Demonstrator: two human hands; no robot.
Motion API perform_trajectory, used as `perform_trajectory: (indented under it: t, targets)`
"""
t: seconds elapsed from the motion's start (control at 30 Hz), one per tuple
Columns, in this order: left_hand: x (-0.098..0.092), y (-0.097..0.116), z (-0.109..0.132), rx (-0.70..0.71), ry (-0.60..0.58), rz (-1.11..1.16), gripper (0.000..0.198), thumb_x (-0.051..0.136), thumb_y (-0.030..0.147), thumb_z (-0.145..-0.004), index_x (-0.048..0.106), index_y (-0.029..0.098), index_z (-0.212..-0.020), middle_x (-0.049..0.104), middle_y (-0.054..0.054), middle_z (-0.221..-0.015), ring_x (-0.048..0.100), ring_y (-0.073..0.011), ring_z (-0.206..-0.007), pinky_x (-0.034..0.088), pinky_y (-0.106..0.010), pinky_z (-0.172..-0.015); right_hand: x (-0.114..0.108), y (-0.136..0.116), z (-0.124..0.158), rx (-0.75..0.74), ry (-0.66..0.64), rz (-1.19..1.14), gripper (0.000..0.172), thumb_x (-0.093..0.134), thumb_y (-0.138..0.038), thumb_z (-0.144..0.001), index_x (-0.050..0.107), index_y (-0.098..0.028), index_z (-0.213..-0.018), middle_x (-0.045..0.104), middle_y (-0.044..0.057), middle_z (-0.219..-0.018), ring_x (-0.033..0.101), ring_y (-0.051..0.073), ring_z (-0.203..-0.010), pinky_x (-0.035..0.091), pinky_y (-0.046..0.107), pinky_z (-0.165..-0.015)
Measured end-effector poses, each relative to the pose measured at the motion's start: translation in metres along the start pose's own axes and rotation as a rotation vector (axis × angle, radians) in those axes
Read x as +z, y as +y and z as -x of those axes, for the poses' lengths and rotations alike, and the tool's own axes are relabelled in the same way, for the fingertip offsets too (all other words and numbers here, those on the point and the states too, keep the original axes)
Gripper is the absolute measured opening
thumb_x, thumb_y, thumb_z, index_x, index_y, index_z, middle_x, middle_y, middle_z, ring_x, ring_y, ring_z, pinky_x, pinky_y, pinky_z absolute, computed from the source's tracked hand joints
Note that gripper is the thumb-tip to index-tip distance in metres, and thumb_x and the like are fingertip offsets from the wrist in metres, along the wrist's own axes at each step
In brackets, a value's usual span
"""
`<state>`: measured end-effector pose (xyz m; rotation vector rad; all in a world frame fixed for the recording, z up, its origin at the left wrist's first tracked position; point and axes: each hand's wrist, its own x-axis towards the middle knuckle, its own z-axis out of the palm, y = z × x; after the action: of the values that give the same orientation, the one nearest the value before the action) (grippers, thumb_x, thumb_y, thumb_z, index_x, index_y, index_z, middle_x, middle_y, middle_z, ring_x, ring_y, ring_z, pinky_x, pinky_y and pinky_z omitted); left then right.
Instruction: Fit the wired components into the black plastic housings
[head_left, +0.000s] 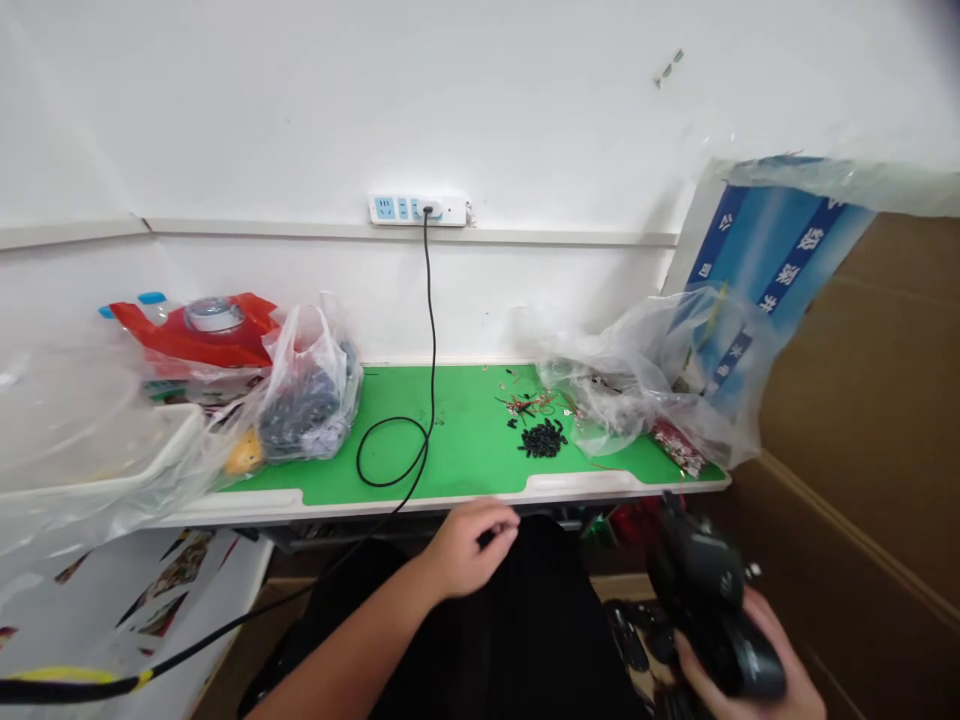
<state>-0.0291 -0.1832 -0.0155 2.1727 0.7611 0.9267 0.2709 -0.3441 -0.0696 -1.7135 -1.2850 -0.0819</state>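
My left hand (472, 548) is over my lap, just in front of the table's near edge. Its thumb and fingers are curled together; a dark spot shows between them, and I cannot tell whether it is a small part or a gap. Low on the right, my right hand (780, 660) is closed around a bulky black plastic device (709, 590), which is blurred, so its kind is unclear. On the green mat lie a heap of small black parts (543, 439) and, just behind it, small pieces with thin red wires (531, 403).
The green-topped table (472, 455) carries a looped black cable (390, 484) running up to a wall power strip (417, 209). Plastic bags (304, 400) crowd the left, beside a white tray (187, 430). A clear bag (622, 375) and cardboard (877, 400) stand right. More black items (634, 640) lie below.
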Motion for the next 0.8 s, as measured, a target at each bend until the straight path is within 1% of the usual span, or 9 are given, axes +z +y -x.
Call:
perform_trajectory:
  t: [0.07, 0.1, 0.2, 0.27, 0.33, 0.47, 0.57, 0.7, 0.8]
  targets:
    - [-0.011, -0.018, -0.034, -0.033, 0.051, 0.038, 0.018, 0.053, 0.031, -0.081, 0.066, 0.021, -0.089, 0.064, -0.007, -0.085, 0.057, -0.0175, -0.080, 0.046, -0.033, -0.078, 0.014, -0.028, -0.040, -0.182, 0.008, -0.059, 0.070, 0.071, -0.035, -0.057, 0.046, -0.030, -0.122, 0.055, 0.008, -0.115, 0.057, 0.035, -0.105, 0.042, 0.053, -0.097]
    - [-0.017, -0.031, -0.051, -0.099, 0.098, 0.080, 0.018, 0.057, 0.034, -0.078, 0.067, 0.020, -0.085, 0.064, -0.006, -0.084, 0.057, -0.0176, -0.079, 0.046, -0.033, -0.079, 0.022, -0.043, -0.063, -0.200, -0.007, -0.097, 0.068, 0.072, -0.035, -0.056, 0.048, -0.025, -0.120, 0.057, 0.009, -0.113, 0.057, 0.033, -0.103, 0.043, 0.050, -0.096]
    - [-0.039, -0.078, -0.091, -0.347, 0.284, 0.262, 0.023, 0.070, 0.036, -0.064, 0.067, 0.016, -0.075, 0.065, -0.008, -0.079, 0.058, -0.0193, -0.077, 0.046, -0.037, -0.080, 0.057, -0.093, -0.132, -0.094, -0.183, -0.303, 0.063, 0.073, -0.033, -0.057, 0.051, -0.019, -0.114, 0.062, 0.009, -0.105, 0.059, 0.027, -0.096, 0.046, 0.042, -0.091]
    - [-0.058, -0.105, -0.107, -0.423, 0.378, 0.334, 0.031, 0.067, 0.041, -0.066, 0.065, 0.013, -0.079, 0.065, -0.011, -0.082, 0.060, -0.0207, -0.077, 0.048, -0.040, -0.078, 0.091, -0.124, -0.169, 0.035, -0.403, -0.543, 0.047, 0.074, -0.030, -0.055, 0.057, -0.017, -0.097, 0.064, 0.007, -0.091, 0.061, 0.024, -0.084, 0.051, 0.038, -0.080]
    - [-0.080, -0.125, -0.114, -0.449, 0.458, 0.400, 0.040, 0.057, 0.048, -0.074, 0.061, 0.012, -0.091, 0.064, -0.015, -0.090, 0.061, -0.0215, -0.080, 0.049, -0.040, -0.075, 0.131, -0.149, -0.194, 0.195, -0.573, -0.783, 0.037, 0.071, -0.025, -0.056, 0.056, -0.017, -0.089, 0.063, 0.004, -0.082, 0.060, 0.019, -0.071, 0.053, 0.034, -0.067]
    - [-0.111, -0.145, -0.112, -0.439, 0.566, 0.538, 0.054, 0.046, 0.055, -0.080, 0.048, 0.018, -0.119, 0.057, -0.017, -0.118, 0.060, -0.0221, -0.101, 0.049, -0.037, -0.082, 0.210, -0.183, -0.218, 0.413, -0.875, -0.904, 0.031, 0.066, -0.019, -0.055, 0.056, -0.017, -0.084, 0.061, 0.002, -0.070, 0.057, 0.015, -0.057, 0.050, 0.029, -0.053]
    - [-0.115, -0.152, -0.113, -0.375, 0.569, 0.606, 0.063, 0.055, 0.053, -0.077, 0.039, 0.025, -0.130, 0.045, -0.013, -0.134, 0.049, -0.0240, -0.118, 0.044, -0.038, -0.093, 0.253, -0.197, -0.230, 0.470, -1.028, -0.804, 0.035, 0.064, -0.015, -0.054, 0.057, -0.018, -0.088, 0.062, 0.001, -0.068, 0.059, 0.016, -0.057, 0.050, 0.029, -0.049]
    - [-0.107, -0.163, -0.119, -0.269, 0.467, 0.565, 0.073, 0.070, 0.041, -0.068, 0.039, 0.021, -0.132, 0.041, -0.011, -0.139, 0.040, -0.0260, -0.126, 0.036, -0.039, -0.104, 0.285, -0.204, -0.250, 0.482, -1.208, -0.726, 0.044, 0.068, -0.016, -0.056, 0.057, -0.019, -0.098, 0.066, 0.003, -0.072, 0.062, 0.018, -0.059, 0.053, 0.033, -0.053]
    - [-0.104, -0.171, -0.121, -0.274, 0.471, 0.528, 0.076, 0.070, 0.038, -0.069, 0.035, 0.020, -0.134, 0.040, -0.011, -0.140, 0.040, -0.0255, -0.127, 0.034, -0.039, -0.106, 0.297, -0.203, -0.256, 0.458, -1.289, -0.736, 0.056, 0.076, -0.019, -0.054, 0.056, -0.021, -0.106, 0.069, 0.006, -0.085, 0.065, 0.020, -0.068, 0.056, 0.036, -0.059]
